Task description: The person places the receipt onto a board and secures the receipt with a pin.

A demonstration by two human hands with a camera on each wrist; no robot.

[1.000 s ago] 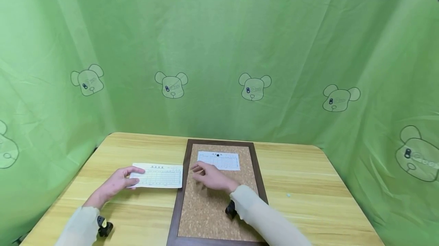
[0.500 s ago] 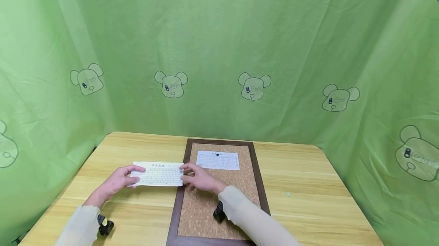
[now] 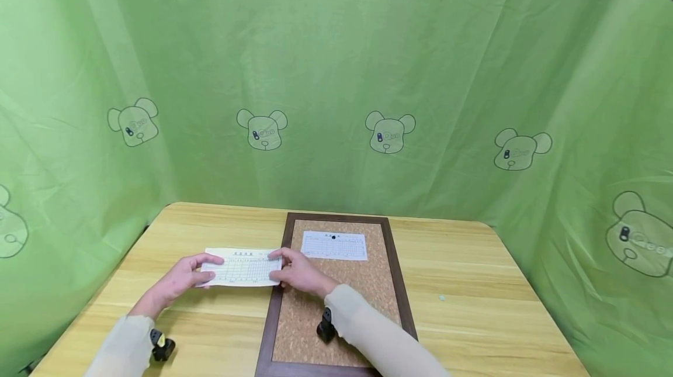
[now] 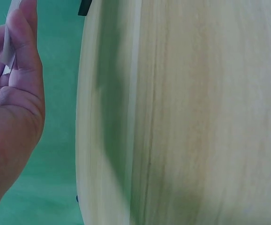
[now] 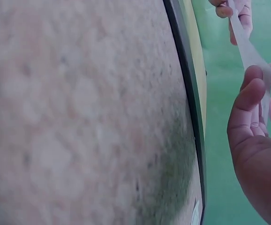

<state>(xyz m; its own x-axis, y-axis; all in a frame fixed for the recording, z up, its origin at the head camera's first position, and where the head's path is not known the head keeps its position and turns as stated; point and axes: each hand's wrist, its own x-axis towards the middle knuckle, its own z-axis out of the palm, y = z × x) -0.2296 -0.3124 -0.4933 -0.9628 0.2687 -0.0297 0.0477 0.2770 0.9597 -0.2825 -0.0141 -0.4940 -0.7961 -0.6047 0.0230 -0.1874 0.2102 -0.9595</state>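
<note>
A white printed paper form [image 3: 242, 269] is stretched between my two hands, raised over the table and the left edge of the framed corkboard [image 3: 299, 330]. My left hand [image 3: 181, 277] pinches its left end between thumb and fingers. At the other end, my right hand [image 3: 305, 273] pinches the paper the same way, above the cork. In the right wrist view the sheet [image 5: 242, 44] appears nearly edge-on, slightly twisted. A similar form [image 3: 344, 250] lies on the upper part of the corkboard, with a black pushpin [image 3: 333, 237] at its top middle.
The corkboard lies flat on a light wooden table [image 3: 462, 260]. A tiny pale piece [image 3: 441, 298] sits on the wood to the right of the board. Green curtain [image 3: 326, 178] with bear drawings hangs behind and at both sides.
My right hand has moved left from over the corkboard and taken hold of the form's right end. My left hand has stayed nearly still, holding the left end throughout.
</note>
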